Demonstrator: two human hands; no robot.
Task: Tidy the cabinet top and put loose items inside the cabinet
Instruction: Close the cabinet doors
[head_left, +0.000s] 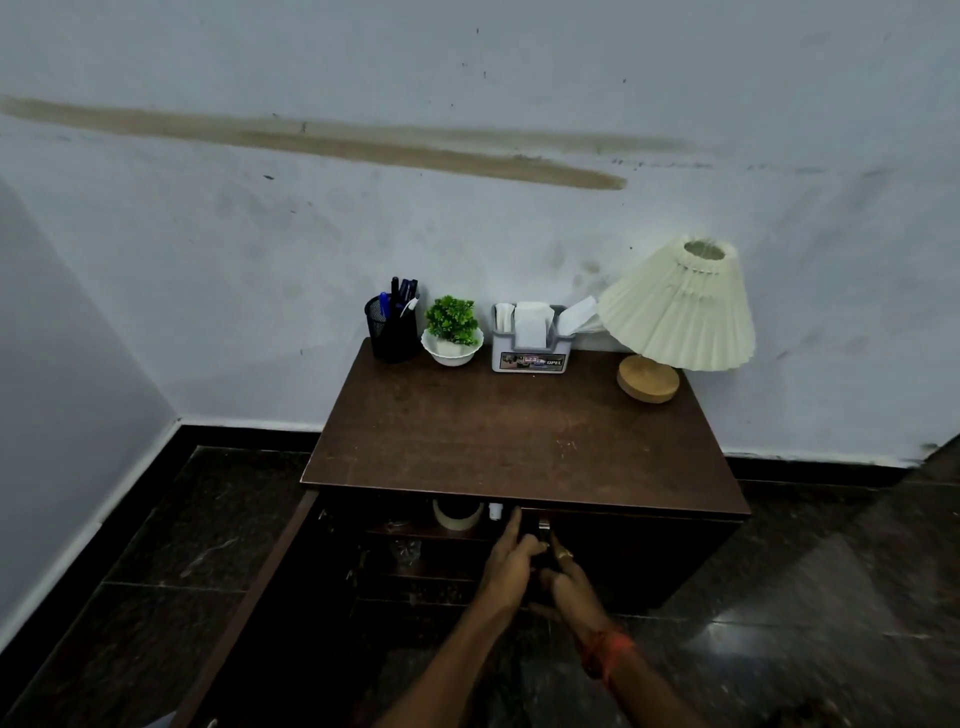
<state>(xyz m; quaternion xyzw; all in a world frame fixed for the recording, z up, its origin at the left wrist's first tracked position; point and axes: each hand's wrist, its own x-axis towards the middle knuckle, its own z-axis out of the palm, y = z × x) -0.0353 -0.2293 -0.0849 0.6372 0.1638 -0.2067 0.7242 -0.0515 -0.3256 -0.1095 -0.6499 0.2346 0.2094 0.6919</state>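
Dark brown wooden cabinet (519, 431): top looks tidied. Black mesh pen holder (393, 332), green potted plant (452, 325), white tissue holder (530, 348) and cream pleated lamp (675, 312) ranged along back edge. Pale tape roll (457, 514) on shelf inside. Left hand (511, 564) and right hand (569, 584) meet at cabinet front, fingers curled; what they hold cannot be told. Likely remaining: shut open left door (244, 597).

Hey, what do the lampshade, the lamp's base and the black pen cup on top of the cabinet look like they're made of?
The cream pleated lampshade looks like matte fabric or paper, going by its crisp, regular folds. The round tan lamp base seems to be light wood with a dull finish and a pale, even tone. The black cylindrical pen holder is probably metal mesh, since its wall looks finely perforated, though it is too small to be sure.
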